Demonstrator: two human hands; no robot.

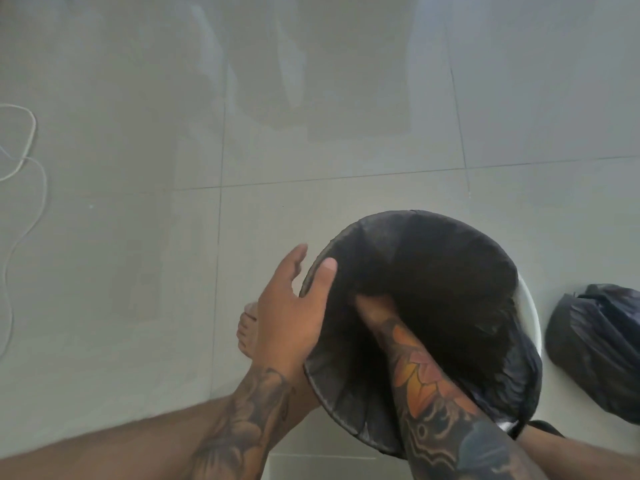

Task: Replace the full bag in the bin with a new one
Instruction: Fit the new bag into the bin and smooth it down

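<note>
Head view: Bin (pixel 531 313), white, round, stands on the tiled floor (pixel 138 237) at lower center-right of frame. A new black bag (pixel 433 271) lines it; the bag's edge is folded over the rim along the left and top arc, while at right the white rim is bare and the bag hangs bunched over the lower-right side.

Left hand (pixel 291 306) sits at the bin's left edge, lower center of frame. Its thumb lies over the bagged rim on the inside, the other fingers (pixel 298 254) run straight along the outside w/o curling; hand is open, pressing the bag to the rim.

Right hand (pixel 374 306) reaches down inside the bag, forearm crossing the near rim. Its fingers are buried in dark plastic; cannot tell whether they grip or lie flat.

Full bag (pixel 595 351), black, bulging, sits on the floor just right of the bin, at the right frame edge, apart from both hands.

A bare foot (pixel 247 327) shows just left of the left hand. White cord (pixel 20 168) loops at the left frame edge.
</note>
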